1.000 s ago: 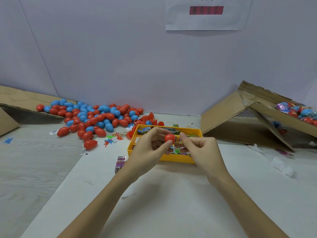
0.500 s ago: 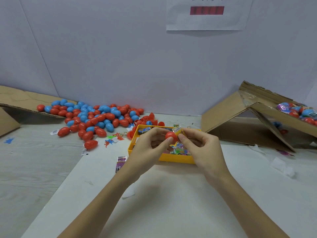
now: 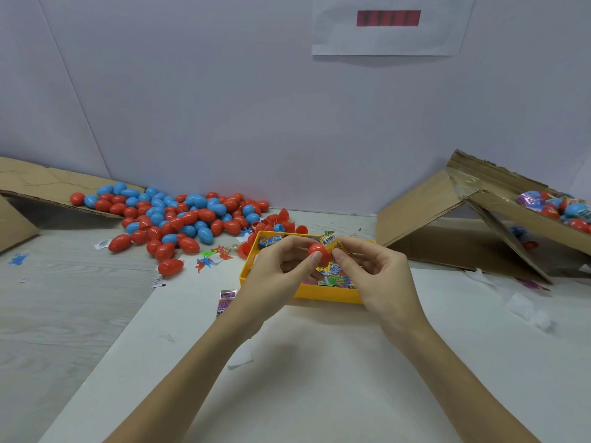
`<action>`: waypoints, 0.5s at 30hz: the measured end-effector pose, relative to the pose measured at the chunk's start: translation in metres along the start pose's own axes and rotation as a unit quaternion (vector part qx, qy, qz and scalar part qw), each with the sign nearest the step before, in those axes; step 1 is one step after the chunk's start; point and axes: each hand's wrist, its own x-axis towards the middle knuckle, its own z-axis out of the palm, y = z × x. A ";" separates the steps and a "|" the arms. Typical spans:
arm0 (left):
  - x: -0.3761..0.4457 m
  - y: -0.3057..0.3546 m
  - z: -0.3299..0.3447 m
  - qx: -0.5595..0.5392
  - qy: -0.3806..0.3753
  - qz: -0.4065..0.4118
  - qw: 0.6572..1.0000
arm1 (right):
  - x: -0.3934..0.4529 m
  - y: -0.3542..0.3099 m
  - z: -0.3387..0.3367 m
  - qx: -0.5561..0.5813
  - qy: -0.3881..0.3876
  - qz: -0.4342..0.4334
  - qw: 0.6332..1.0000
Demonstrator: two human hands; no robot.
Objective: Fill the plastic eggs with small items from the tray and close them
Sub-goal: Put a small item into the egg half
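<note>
Fingers of left hand [image 3: 275,270] and right hand [image 3: 374,270] pinch glossy red egg [image 3: 317,251].

Both forearms are bare from the bottom edge of the picture up to the wrists, with no sleeve in view. The left hand [image 3: 278,276] and right hand [image 3: 380,276] wear no gloves. Fingernails are short and plain; the fingers are slender.
</note>
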 end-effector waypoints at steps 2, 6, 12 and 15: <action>0.000 0.000 0.000 -0.005 0.000 -0.003 1.000 | 0.000 0.000 0.000 -0.001 0.002 -0.001 1.000; 0.001 -0.001 -0.001 -0.022 -0.001 -0.006 1.000 | 0.001 0.001 0.000 -0.006 0.006 0.002 1.000; 0.001 -0.001 -0.002 -0.012 -0.005 0.011 1.000 | 0.000 0.000 0.000 -0.025 -0.011 0.006 1.000; 0.001 -0.002 -0.002 -0.009 0.000 0.027 1.000 | 0.000 -0.001 0.001 -0.036 -0.013 0.012 0.999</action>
